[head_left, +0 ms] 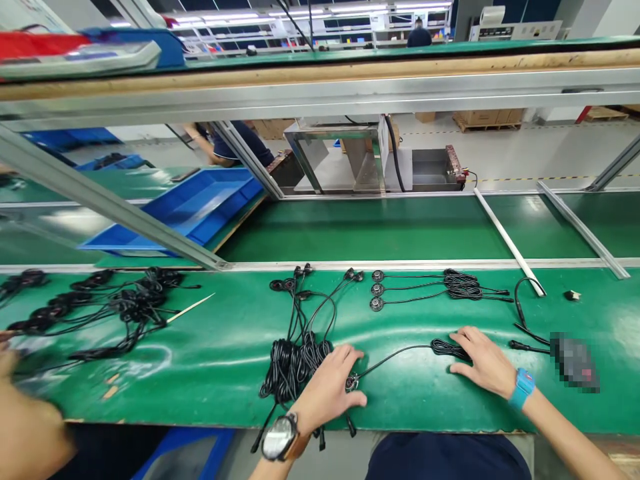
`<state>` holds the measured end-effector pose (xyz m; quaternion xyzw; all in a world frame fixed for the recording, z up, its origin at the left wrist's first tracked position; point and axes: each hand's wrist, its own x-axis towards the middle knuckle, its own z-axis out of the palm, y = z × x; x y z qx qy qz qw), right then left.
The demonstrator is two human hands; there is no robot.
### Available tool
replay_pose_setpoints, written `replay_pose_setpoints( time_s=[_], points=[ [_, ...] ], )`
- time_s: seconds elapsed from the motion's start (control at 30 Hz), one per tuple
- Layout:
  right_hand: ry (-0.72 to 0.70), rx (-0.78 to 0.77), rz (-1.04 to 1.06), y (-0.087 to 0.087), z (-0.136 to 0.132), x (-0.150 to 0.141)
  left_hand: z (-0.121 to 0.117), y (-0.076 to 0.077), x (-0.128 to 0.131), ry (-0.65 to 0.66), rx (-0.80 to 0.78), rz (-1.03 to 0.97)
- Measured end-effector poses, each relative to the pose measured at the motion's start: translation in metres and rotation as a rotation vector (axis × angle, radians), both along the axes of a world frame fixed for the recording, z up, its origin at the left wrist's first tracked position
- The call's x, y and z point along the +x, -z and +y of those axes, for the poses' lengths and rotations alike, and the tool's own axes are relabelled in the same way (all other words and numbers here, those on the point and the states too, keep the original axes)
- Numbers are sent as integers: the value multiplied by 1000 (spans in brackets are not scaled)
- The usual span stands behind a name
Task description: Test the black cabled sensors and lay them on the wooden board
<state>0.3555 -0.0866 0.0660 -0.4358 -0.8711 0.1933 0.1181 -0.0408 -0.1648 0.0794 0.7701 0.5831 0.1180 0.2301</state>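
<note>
My left hand (pixel 335 383) is low over the table, its thumb and fingers spread around a small round black cable head (pixel 353 382). From that head a thin black cable runs right to a coiled bundle (pixel 447 349). At the bundle's right end is my right hand (pixel 483 363), thumb and fingers apart, fingertips touching or just above the coil. A thick pile of coiled black cables (pixel 287 367) lies against the left hand's far side. Farther back, three round-headed cables (pixel 377 290) lie side by side, their coils (pixel 463 285) to the right.
A pixelated dark device (pixel 575 361) with leads lies at the right. More cable bundles (pixel 135 300) and a thin stick (pixel 191 308) are on the left, near another person's arm (pixel 35 420). Behind stand a blue tray (pixel 200 200), metal posts and a rail (pixel 510 240).
</note>
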Motion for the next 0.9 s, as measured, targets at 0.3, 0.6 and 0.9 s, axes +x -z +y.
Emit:
replay_pose_setpoints(
  time_s=[0.3, 0.6, 0.9],
  points=[
    [113, -145, 136, -9, 23, 19, 19, 0, 17, -224, 66, -279],
    [188, 199, -40, -22, 81, 26, 81, 14, 55, -492, 46, 105],
    [183, 451, -116, 35, 67, 8, 80, 24, 66, -469, 66, 290]
  ],
)
